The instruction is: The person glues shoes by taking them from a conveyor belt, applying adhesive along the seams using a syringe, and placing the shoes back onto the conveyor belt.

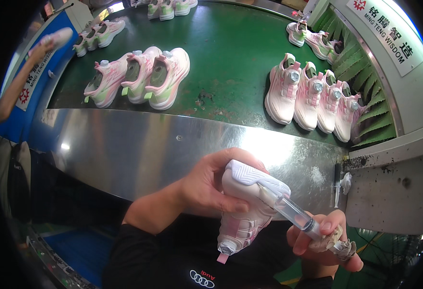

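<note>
My left hand (204,185) is closed around a pale pink and white sneaker (245,212). The shoe is tilted, its toe pointing up and its white ridged sole partly showing; a round dial and a pink tab are at the low end. In my right hand (324,236) is a clear syringe (291,212) with a dark plunger seal, its rear end wrapped in something crumpled and beige. The tip of the syringe is at the edge of the sole, seemingly touching it. My right thumb and fingers grip the rear of the barrel and the plunger.
Pink and white sneakers (163,79) stand in groups on a green belt (221,48), more (307,96) beside a fringed machine opening at right. Another syringe (337,185) lies on the metal ledge (182,149). Another person's arm (21,86) holds a shoe at far left.
</note>
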A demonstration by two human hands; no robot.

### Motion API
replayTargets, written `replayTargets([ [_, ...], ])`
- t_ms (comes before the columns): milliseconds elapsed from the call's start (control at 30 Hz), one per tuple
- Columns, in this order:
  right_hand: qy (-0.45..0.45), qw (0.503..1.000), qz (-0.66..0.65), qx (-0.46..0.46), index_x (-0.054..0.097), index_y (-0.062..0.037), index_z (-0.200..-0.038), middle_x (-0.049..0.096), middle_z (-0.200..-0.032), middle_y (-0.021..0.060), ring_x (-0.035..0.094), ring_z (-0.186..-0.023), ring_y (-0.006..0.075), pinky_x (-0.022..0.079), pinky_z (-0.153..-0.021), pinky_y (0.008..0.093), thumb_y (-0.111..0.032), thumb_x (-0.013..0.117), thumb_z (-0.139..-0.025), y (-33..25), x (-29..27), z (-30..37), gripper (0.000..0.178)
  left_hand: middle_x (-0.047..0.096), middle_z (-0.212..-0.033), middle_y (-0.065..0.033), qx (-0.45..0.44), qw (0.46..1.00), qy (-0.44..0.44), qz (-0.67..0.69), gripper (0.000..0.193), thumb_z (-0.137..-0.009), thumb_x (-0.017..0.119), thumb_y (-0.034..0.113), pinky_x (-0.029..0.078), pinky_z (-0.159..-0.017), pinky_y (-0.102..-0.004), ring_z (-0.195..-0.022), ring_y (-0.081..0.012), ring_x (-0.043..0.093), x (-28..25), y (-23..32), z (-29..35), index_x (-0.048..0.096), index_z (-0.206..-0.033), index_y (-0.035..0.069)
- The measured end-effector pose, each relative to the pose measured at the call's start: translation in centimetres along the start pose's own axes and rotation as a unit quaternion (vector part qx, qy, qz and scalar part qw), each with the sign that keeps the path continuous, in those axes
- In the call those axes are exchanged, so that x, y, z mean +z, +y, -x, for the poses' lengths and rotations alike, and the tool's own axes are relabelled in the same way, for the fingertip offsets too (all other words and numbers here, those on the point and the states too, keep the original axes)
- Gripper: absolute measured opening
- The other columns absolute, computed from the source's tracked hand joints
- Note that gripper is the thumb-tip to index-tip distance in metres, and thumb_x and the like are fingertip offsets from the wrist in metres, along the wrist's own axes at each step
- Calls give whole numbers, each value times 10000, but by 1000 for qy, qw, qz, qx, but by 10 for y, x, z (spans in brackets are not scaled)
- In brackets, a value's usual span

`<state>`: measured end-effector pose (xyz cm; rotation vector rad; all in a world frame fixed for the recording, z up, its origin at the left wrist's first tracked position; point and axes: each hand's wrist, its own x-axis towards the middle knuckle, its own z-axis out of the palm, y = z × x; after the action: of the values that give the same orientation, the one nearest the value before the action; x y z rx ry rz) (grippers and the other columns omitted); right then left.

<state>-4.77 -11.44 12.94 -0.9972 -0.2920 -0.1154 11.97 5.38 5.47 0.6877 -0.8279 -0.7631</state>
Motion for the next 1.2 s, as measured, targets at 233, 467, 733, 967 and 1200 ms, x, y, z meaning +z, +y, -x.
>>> replayTargets([
  [233, -7, 999, -35, -9, 472, -10, -1157, 589, -909, 232, 533, -889, 290, 338, -853, 397, -617, 687, -673, 1, -6, 10, 805, 576, -1108, -203, -22, 999, 36, 12, 615, -615, 820, 54, 467, -908, -398, -1068, -277, 570, 2, 4, 1, 500, -1140, 20],
  [467, 7, 999, -50, -11, 474, -13, -1175, 551, -966, 224, 541, -903, 271, 348, -832, 331, -568, 726, -655, 3, -7, 18, 801, 581, -1095, -201, 3, 999, 54, 1, 611, -637, 817, 102, 469, -881, -374, -1032, -253, 582, -7, -2, 1, 488, -1144, 9],
  [733, 13, 998, -49, -22, 457, 7, -1198, 501, -972, 175, 570, -900, 267, 437, -769, 303, -557, 764, -634, 16, -21, 29, 855, 567, -1100, -196, -11, 998, 56, -28, 619, -684, 787, 149, 489, -856, -383, -1022, -269, 583, -19, -2, 1, 449, -1183, 5],
  [967, 21, 998, -55, -31, 441, 26, -1207, 502, -982, 174, 576, -911, 273, 466, -812, 335, -510, 798, -619, 28, -31, 37, 873, 560, -1085, -66, -54, 986, 158, 17, 672, -653, 797, 143, 434, -890, -307, -1014, -163, 543, -19, 1, 0, 451, -1219, 36],
  [1200, 19, 996, -74, -40, 433, 34, -1211, 497, -1003, 180, 561, -943, 283, 464, -836, 352, -467, 822, -603, 40, -38, 48, 879, 564, -1104, -83, -50, 981, 185, 14, 660, -681, 768, 191, 426, -908, -323, -1032, -190, 546, -26, -2, 1, 441, -1231, 28],
])
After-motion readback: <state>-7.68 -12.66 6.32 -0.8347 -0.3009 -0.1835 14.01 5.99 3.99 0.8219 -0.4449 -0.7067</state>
